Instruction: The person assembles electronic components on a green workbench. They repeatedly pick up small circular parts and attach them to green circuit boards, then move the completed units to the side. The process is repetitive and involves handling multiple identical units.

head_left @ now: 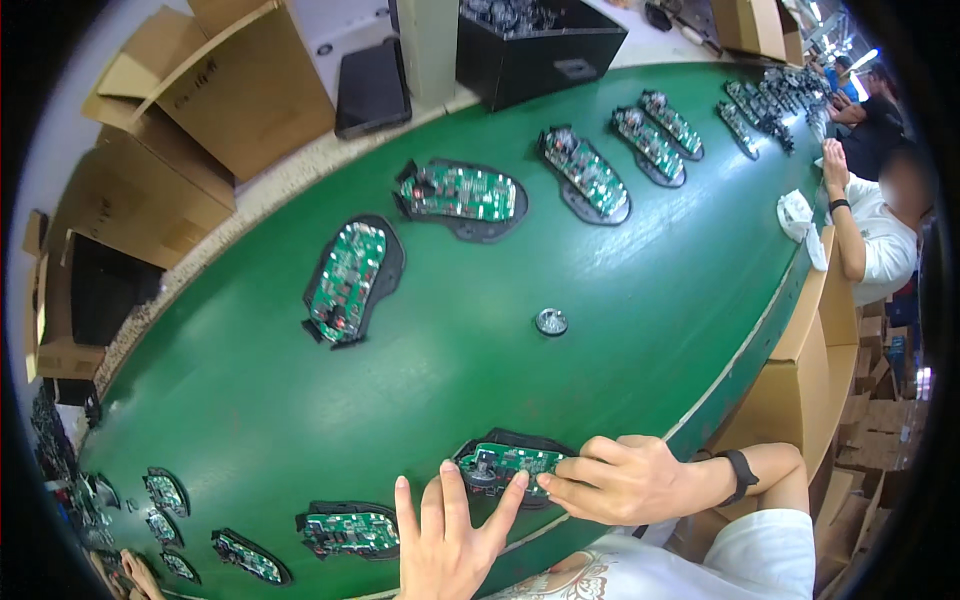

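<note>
At the near edge of the green work surface lies a green circuit board (512, 458) in a dark, rounded housing (515, 436). My left hand (448, 535) has its fingers spread, with the index fingertip and thumb touching the board's near left side. My right hand (625, 482) is closed at the right end of the same board, thumb and fingers pinching there; its fingertips hide that end. Just left of my left hand lies another board in a housing (350, 530). A small round metallic part (551, 321) sits farther off, mid-surface.
Several more boards in housings, such as one at left centre (348, 275), lie along the green surface (450, 350). Cardboard boxes (240, 90), a dark tablet-like slab (373, 88) and a black bin (540, 60) line the far side. A co-worker (865, 220) is at the right; another person's hand (140, 575) shows lower left.
</note>
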The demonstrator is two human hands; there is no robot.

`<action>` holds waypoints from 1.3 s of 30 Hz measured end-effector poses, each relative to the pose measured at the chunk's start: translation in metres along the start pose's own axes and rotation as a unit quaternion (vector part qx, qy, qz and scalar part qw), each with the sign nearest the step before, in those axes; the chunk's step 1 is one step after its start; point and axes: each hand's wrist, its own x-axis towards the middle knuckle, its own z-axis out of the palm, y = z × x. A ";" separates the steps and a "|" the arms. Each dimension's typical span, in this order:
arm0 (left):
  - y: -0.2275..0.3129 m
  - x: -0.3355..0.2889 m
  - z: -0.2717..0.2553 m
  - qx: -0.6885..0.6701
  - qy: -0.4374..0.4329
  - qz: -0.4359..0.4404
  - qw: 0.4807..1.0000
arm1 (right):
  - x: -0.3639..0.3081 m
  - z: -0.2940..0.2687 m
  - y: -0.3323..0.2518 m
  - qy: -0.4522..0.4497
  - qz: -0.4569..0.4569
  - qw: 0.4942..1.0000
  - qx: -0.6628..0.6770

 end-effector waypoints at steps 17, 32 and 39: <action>-0.028 0.050 -0.019 0.043 -0.025 0.053 0.997 | 0.059 -0.014 0.104 0.027 0.141 0.983 0.117; -0.119 0.208 -0.017 0.049 0.065 0.042 0.996 | 0.027 0.003 0.071 -0.062 0.088 0.993 -0.052; -0.183 0.150 -0.011 -0.011 0.087 0.025 0.996 | 0.025 -0.004 0.096 -0.057 0.125 0.985 -0.106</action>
